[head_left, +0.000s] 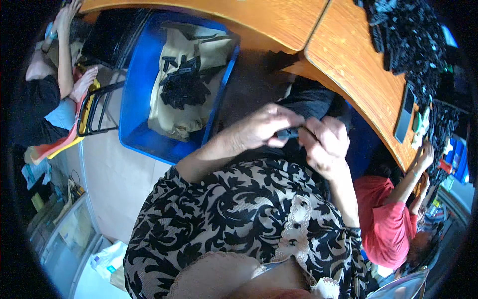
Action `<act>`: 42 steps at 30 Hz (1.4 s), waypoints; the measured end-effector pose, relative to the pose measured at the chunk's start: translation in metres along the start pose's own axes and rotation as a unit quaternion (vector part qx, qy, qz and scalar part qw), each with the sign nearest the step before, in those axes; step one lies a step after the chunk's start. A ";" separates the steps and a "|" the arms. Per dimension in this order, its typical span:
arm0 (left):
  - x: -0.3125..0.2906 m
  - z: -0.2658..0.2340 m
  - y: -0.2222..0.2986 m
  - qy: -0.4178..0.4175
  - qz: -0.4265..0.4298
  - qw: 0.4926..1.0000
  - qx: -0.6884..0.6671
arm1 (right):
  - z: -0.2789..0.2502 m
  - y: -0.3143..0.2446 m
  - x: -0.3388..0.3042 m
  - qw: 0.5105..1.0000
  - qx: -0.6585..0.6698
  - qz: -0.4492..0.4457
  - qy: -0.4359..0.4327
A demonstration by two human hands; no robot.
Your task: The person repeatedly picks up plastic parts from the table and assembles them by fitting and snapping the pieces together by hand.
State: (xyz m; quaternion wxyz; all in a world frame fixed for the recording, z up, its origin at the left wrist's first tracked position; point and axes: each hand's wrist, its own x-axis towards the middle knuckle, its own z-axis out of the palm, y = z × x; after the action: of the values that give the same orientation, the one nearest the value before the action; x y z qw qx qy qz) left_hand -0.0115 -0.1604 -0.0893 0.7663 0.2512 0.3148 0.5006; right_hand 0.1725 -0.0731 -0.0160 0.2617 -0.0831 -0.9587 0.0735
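My left hand (pixel 269 125) and my right hand (pixel 326 144) meet over my lap, their fingers pinched close together. Between them sits a small dark piece (pixel 287 133), mostly covered by the fingers, so its exact kind cannot be made out. Left of my hands stands a blue bin (pixel 133 114) with a beige bag or paper lining (pixel 167 118). On that lining lies a heap of small black parts (pixel 184 89), similar in colour to the held piece.
A wooden table (pixel 348 52) curves across the far side and right. It bears a large pile of black parts (pixel 406 35), a phone (pixel 404 114) and a pale green hand tool (pixel 421 123). A person in red (pixel 383 214) works at right; another person (pixel 37 104) sits at left.
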 end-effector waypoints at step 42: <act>-0.002 -0.042 -0.031 -0.160 0.000 0.983 0.090 | -0.082 0.209 -0.063 0.852 -0.224 0.473 0.017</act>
State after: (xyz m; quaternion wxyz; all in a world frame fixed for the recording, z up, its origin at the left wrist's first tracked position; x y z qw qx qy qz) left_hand -0.0235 -0.1708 -0.1390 0.7810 0.3962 0.2319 0.4234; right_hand 0.2934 0.1261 -0.0159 0.1858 -0.5842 -0.7895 -0.0298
